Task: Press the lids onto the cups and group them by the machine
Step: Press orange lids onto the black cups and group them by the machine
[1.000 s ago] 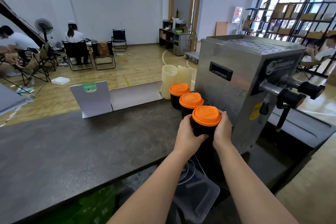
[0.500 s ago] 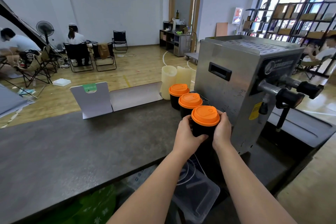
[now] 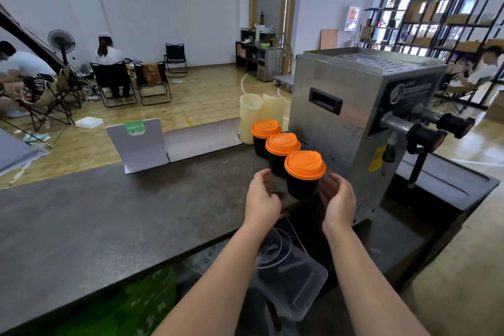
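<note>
Three black cups with orange lids stand in a diagonal row on the dark counter [image 3: 109, 226], close against the left side of the steel machine [image 3: 341, 123]. The nearest cup [image 3: 304, 172] is at the counter's front edge, the middle cup [image 3: 282, 148] and the far cup [image 3: 264, 132] behind it. My left hand [image 3: 261, 199] hovers just left of the nearest cup, fingers loosely curved, not touching it. To the cup's right, my right hand [image 3: 338, 199] is likewise apart from it and holds nothing.
Two pale cream tumblers [image 3: 259, 114] stand behind the cups. A white card stand [image 3: 140, 144] and a folded board [image 3: 201, 139] sit at the counter's far edge. A clear plastic container [image 3: 294, 275] lies below the counter. People sit on chairs in the room beyond.
Both hands held the nearest cup before; now they have let go and drawn back toward me, leaving it standing beside the machine.
</note>
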Available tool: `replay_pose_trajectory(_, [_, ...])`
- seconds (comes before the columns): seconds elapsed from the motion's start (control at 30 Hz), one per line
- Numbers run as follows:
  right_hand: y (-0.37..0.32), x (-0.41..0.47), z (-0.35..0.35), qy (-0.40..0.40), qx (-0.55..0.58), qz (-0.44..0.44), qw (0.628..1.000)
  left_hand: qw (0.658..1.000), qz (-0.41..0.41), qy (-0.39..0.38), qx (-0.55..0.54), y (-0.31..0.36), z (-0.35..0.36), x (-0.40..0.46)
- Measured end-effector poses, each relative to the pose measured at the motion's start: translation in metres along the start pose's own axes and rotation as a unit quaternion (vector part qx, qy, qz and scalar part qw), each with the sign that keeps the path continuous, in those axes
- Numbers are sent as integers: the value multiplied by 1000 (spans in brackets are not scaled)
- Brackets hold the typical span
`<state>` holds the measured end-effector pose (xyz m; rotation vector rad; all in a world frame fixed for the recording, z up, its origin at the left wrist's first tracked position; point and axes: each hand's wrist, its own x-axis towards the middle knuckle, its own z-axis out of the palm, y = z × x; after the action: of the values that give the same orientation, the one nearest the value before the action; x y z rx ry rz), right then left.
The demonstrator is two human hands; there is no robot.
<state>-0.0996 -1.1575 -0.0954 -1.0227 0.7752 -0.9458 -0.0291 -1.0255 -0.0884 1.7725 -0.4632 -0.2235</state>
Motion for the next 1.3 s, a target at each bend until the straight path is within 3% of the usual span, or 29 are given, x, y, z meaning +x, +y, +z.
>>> replay_pose_trajectory(0.17, [24,-50,2,96,-11,73,993,999,6,45,-16,-1,-17,-12])
replay_pose_trajectory(0.37, [32,-141,59,-67,1,61,996,990,21,128,-48,-6,-78,-27])
replay_pose_trajectory(0.63, [51,-243,179,-235,14,73,969,938,12,321,-131,-38,-287,-77])
replay_pose_trajectory(0.97, [125,-489,332,-387,10,133,912,836,6,531,-140,-94,-570,-220])
replay_pose_trajectory(1.13, [158,-619,402,-470,-3,155,869,793,21,603,-76,-112,-685,-283])
replay_pose_trajectory(1.2, [170,-666,424,-501,-10,157,851,760,33,649,-16,-117,-720,-308])
replay_pose_trajectory(1.3, [188,-731,445,-547,-36,156,822,675,47,733,70,-124,-766,-340])
